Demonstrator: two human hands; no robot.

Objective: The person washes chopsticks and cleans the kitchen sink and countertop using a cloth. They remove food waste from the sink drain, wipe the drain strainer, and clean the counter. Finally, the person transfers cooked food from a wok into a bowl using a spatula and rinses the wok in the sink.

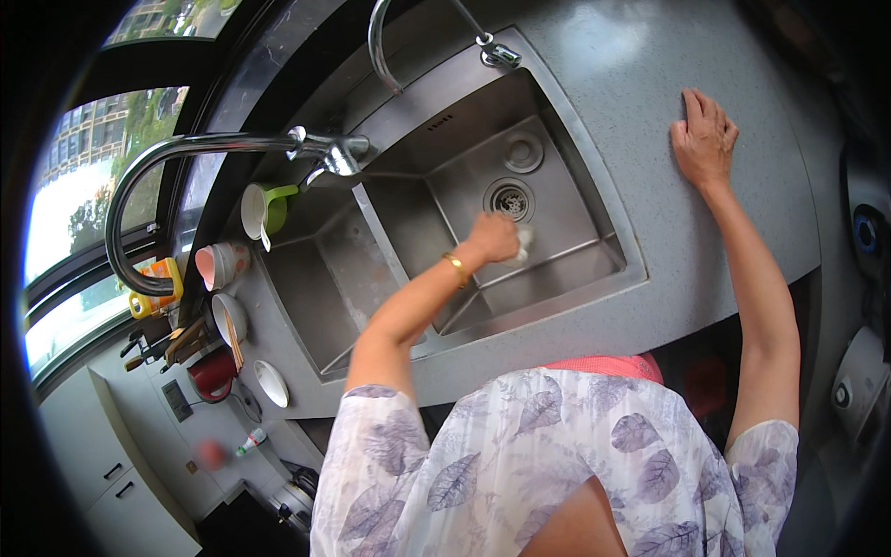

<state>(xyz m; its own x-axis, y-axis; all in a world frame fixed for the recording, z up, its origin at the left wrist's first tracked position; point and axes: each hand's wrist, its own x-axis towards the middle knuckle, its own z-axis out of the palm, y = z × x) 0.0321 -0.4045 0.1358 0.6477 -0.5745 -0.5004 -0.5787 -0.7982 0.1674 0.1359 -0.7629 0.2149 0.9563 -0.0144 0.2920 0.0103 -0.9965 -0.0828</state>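
Observation:
My left hand, with a gold bracelet at the wrist, reaches down into the right basin of a stainless steel double sink. It is closed around a whitish cloth or pad, only partly seen past the fingers. Just beyond the hand lies a drain strainer, with a round metal cover on the basin floor behind it. My right hand rests on the grey countertop right of the sink, fingers curled and holding nothing visible.
A chrome faucet arches left; a thinner spout stands behind. Along the left stand a green-handled cup, stacked bowls, a bowl with chopsticks, a white dish, a yellow jug and a red kettle.

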